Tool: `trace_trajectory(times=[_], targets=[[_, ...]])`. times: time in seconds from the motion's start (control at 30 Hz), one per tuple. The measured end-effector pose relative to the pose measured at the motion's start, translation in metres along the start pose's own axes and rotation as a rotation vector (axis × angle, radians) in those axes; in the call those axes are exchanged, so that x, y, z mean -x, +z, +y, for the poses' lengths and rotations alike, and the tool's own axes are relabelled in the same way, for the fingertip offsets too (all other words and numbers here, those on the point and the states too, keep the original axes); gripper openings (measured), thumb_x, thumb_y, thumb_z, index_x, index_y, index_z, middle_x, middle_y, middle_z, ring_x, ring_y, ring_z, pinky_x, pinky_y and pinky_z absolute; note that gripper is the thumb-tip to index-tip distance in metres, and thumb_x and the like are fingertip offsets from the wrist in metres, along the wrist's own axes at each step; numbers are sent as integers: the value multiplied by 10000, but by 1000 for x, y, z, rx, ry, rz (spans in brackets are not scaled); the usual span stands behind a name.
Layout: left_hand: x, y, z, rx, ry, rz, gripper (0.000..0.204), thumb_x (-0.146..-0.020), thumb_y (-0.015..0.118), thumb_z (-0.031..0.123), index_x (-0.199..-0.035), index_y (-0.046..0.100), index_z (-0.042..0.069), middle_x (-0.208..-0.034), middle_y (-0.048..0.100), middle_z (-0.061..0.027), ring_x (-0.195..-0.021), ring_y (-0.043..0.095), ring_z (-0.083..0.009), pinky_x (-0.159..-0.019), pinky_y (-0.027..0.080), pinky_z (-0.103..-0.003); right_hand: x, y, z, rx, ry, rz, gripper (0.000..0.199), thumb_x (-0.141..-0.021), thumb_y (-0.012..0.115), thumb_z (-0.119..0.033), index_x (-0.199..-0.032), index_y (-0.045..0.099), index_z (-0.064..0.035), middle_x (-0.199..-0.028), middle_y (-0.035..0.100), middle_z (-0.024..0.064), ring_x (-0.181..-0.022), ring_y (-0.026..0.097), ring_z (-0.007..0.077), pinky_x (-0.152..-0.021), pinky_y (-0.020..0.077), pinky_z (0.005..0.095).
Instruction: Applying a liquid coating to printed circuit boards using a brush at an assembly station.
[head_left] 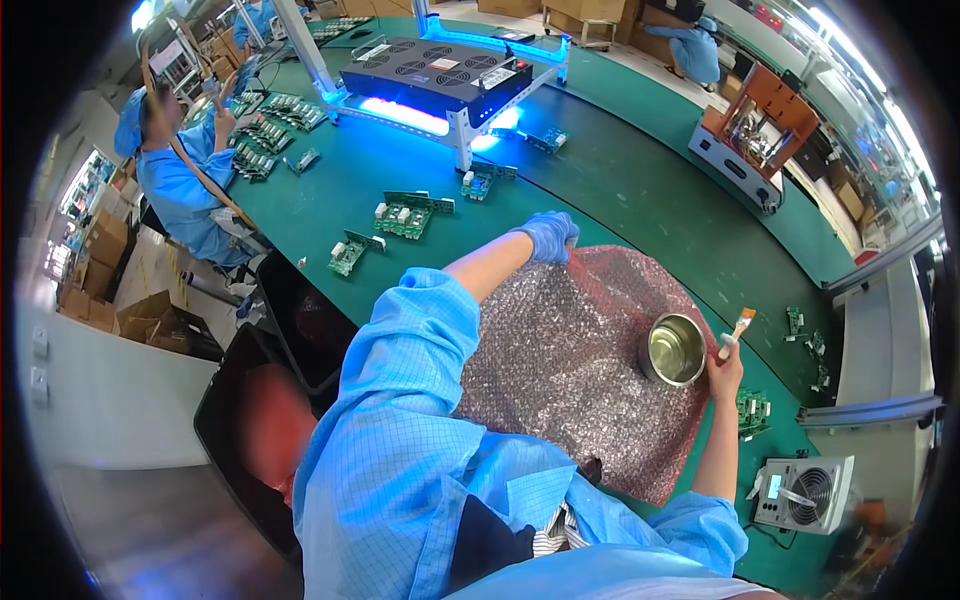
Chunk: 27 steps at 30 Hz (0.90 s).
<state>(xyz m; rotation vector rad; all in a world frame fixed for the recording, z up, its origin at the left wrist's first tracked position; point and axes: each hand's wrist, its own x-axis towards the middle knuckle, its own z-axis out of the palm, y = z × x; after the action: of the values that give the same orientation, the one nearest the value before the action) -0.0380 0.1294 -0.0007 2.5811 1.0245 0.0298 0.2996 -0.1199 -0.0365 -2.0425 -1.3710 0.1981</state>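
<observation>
My left hand (550,237), in a blue glove, has its fingers closed on the far edge of a reddish, silvery bubble-wrap sheet (560,360). That sheet spreads over the green bench in front of me, and a small fold shows by the glove. In my bare right hand (724,375) is a brush (743,324), gripped by its pale handle with the light-tipped orange bristles pointing up and away. Just left of that hand stands a round metal bowl (672,332) on the bubble wrap, with pale liquid visible inside. The right hand is close to the bowl's rim.
Beyond the sheet lie several green circuit boards (405,214). A black fan unit (435,70) on a metal frame glows blue underneath. A white fan box (803,494) stands at right, dark bins (232,420) at left. A person in blue (190,190) sits at the far left.
</observation>
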Motion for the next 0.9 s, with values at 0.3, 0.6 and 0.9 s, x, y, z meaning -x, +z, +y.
trace_trajectory(times=[0.3,0.6,0.9], targets=[[-5,19,-38,968,-35,-215,369,-649,698,216,-962,600,48,-877,607,-32,-795,537,-131,-766,404,-273,12,0,7,-152,-16,150,244,-690,557,-22,-931,527,-43,-782,579,93,-726,561,161,-670,439,279],[-17,1,-50,-37,-459,-145,636,-586,655,510,-1025,549,62,-1076,533,-154,-983,526,-260,-822,421,-357,11,21,18,92,-42,302,246,-698,614,-124,-922,548,-46,-846,571,141,-792,545,307,-696,441,351],[11,26,-20,-237,26,531,399,-702,591,250,-1072,495,139,-1175,429,-106,-1138,354,-259,-914,316,-376,27,5,-1,286,-79,451,304,-650,656,-153,-923,543,-82,-821,567,93,-790,518,272,-694,417,355]])
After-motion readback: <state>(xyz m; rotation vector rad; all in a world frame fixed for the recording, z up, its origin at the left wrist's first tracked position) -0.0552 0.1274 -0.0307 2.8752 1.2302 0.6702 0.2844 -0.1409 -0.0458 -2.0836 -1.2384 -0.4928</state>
